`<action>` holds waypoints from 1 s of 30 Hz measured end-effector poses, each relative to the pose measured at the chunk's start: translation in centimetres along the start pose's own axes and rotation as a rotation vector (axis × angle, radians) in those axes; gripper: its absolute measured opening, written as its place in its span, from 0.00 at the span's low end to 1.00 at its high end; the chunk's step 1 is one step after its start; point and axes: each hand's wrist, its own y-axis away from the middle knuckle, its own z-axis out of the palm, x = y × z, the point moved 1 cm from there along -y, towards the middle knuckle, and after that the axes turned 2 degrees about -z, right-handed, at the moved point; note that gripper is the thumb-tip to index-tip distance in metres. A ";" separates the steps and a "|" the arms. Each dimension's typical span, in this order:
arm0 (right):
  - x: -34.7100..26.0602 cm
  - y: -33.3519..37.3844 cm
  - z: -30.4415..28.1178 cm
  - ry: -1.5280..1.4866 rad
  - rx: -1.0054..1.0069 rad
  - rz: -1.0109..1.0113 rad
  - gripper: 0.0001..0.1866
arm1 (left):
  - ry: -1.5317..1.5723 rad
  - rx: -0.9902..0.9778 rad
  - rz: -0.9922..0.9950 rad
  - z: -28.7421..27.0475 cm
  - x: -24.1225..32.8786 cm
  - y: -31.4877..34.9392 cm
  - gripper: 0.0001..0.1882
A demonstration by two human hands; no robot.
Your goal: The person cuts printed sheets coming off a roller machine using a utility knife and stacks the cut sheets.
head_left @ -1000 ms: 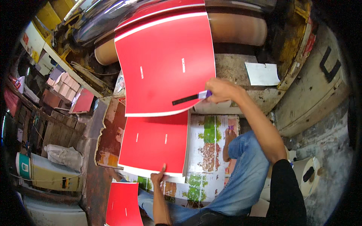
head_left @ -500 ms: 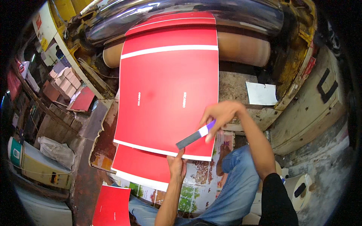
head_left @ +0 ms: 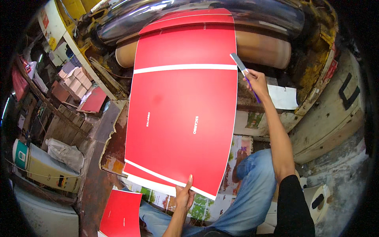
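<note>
A long red printed sheet (head_left: 177, 98) with white bands hangs down from the shiny metal roller (head_left: 197, 21). My left hand (head_left: 184, 197) pinches its lower white edge, thumb on top. Held in my right hand (head_left: 257, 84) is a knife (head_left: 240, 64) with a flat grey blade and a purple handle. Its blade tip is by the sheet's right edge, close to the white cross band; I cannot tell whether it touches. Beneath the held sheet lies another red sheet (head_left: 148, 173) with a white border.
A tan roller (head_left: 272, 51) runs behind the red sheet, in a yellow machine frame. White paper (head_left: 285, 96) lies on the ledge at right. Another red sheet (head_left: 120, 213) is at lower left. Pink blocks (head_left: 77, 83) are stacked far left. A grey cabinet (head_left: 323, 118) stands at right.
My right hand has swung up and away with the knife, from the sheet's lower edge to its upper right edge. The sheet has come further down, its lower edge still in my left hand.
</note>
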 end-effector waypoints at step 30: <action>-6.5 4.8 5.3 0.586 -0.341 -0.635 0.23 | -0.531 0.313 -0.030 -21.9 -2.5 5.7 0.16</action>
